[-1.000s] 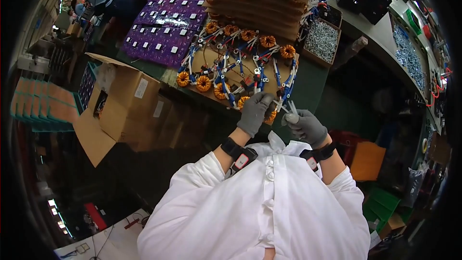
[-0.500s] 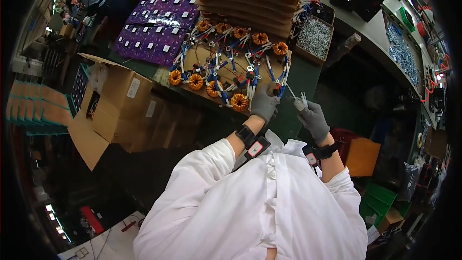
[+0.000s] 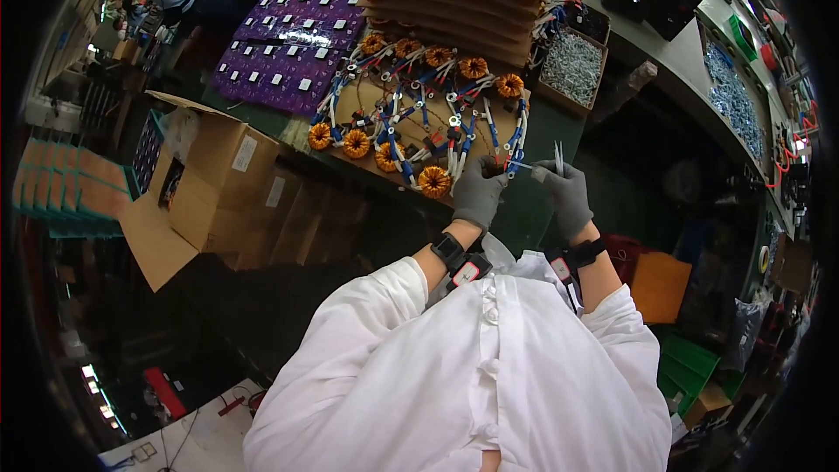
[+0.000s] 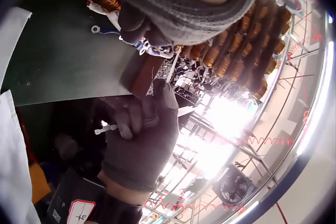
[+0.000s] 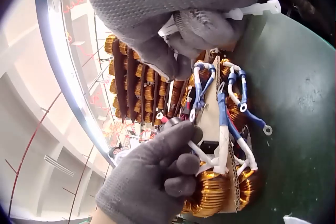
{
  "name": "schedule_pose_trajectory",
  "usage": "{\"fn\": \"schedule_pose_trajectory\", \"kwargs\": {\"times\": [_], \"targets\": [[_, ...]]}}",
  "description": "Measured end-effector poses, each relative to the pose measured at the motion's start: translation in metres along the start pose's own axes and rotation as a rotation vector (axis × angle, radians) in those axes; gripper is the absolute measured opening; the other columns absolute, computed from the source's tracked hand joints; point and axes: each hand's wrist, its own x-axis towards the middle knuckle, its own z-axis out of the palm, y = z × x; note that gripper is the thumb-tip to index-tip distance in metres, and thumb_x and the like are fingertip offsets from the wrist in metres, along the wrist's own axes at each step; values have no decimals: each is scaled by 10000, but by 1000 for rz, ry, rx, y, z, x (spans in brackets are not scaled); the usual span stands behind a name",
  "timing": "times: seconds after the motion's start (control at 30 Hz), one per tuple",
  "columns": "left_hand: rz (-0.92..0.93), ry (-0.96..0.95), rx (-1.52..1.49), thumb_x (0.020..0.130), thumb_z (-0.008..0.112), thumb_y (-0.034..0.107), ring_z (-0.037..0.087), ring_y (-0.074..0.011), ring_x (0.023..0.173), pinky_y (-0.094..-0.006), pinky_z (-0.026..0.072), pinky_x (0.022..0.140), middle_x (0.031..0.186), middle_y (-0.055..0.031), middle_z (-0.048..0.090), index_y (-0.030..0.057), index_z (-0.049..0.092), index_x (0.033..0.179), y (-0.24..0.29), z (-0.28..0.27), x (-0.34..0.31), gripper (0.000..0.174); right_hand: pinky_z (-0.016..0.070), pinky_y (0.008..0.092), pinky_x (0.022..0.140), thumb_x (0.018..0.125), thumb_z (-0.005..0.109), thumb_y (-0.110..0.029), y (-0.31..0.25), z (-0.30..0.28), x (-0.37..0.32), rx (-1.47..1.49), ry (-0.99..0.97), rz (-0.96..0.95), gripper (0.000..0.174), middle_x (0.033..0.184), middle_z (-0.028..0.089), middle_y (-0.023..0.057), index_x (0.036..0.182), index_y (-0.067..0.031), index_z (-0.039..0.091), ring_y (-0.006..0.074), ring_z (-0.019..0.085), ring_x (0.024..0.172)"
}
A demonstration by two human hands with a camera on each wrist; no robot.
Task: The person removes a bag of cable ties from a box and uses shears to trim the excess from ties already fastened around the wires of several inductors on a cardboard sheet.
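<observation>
Both hands wear grey gloves and meet at the near right corner of a cardboard sheet bearing copper-wound ring coils. My left hand pinches a white wire lead at the sheet's edge; the palm hides part of the coil in the head view. Close to its right, my right hand grips several white cable ties, which stick up past the fingers. One tie reaches from the right fingertips toward the leads. Blue-sleeved leads with ring terminals hang over the sheet's edge.
Behind the sheet rises a stack of cardboard layers with coils between. Purple circuit boards lie at the left, and a box of screws stands at the right. An open carton sits below the table's left side.
My right hand drew away from the left, then came back up beside it, its cable ties now pointing upward. The left hand stayed at the sheet's corner, shifting slightly. The head view moved a little.
</observation>
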Motion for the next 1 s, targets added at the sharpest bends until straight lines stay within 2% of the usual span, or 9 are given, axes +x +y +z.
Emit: {"fn": "schedule_pose_trajectory", "kwargs": {"times": [0.13,0.2,0.3,0.5,0.6,0.7,0.8,0.87,1.0], "targets": [[-24,-17,0,807,701,170,626,-147,762,-283,514,716,896,-58,655,7,554,1036,6,-2,-9,317,407,206,543,765,683,-110,-8,-8,6,-13,-41,-40,158,711,611,5,870,7,673,60,532,604],[279,85,334,831,678,159,626,-141,772,-265,510,673,908,-61,656,-1,558,1063,4,0,-13,306,423,215,555,762,678,-109,-14,-12,11,-14,-64,-44,152,710,615,13,854,12,669,71,545,613],[314,10,333,848,651,237,650,-211,846,-329,499,773,938,-102,670,23,560,1126,-17,-6,2,363,422,226,553,747,668,-100,-25,-10,19,-179,-138,-104,153,702,612,21,839,21,663,77,543,611],[322,-102,309,855,613,291,653,-256,881,-343,490,797,991,-141,667,50,535,1216,-18,-13,6,442,415,225,579,741,632,-94,-35,0,33,-289,-280,-52,136,694,600,8,825,10,651,73,533,620],[238,-71,518,838,641,304,657,-223,858,-313,500,747,965,-135,671,45,568,1206,14,-11,-13,456,414,238,545,736,657,-98,-47,4,34,-237,-306,14,145,681,602,15,819,21,660,84,527,592],[267,-40,481,819,651,327,658,-239,856,-330,500,754,944,-138,670,75,584,1192,4,-9,-7,455,424,244,552,734,660,-101,-49,7,38,-414,-300,15,154,678,601,10,819,28,660,86,537,600],[298,-64,583,821,645,304,658,-246,870,-336,501,767,958,-133,670,98,588,1192,11,-9,-10,428,454,260,591,734,656,-110,-41,18,40,-386,-371,14,175,694,632,40,833,34,661,106,575,634],[332,-44,545,821,643,302,656,-258,873,-343,501,767,958,-136,670,103,593,1180,1,-8,-5,414,478,282,642,737,654,-113,-29,25,41,-641,-371,-128,196,726,663,75,858,41,660,124,611,685],[382,-18,638,825,627,302,649,-296,880,-362,498,765,943,-153,672,80,631,1092,3,-13,0,347,492,312,683,741,692,-174,-27,20,38,-589,-330,-107,242,776,674,118,921,-13,682,191,645,720]]}}
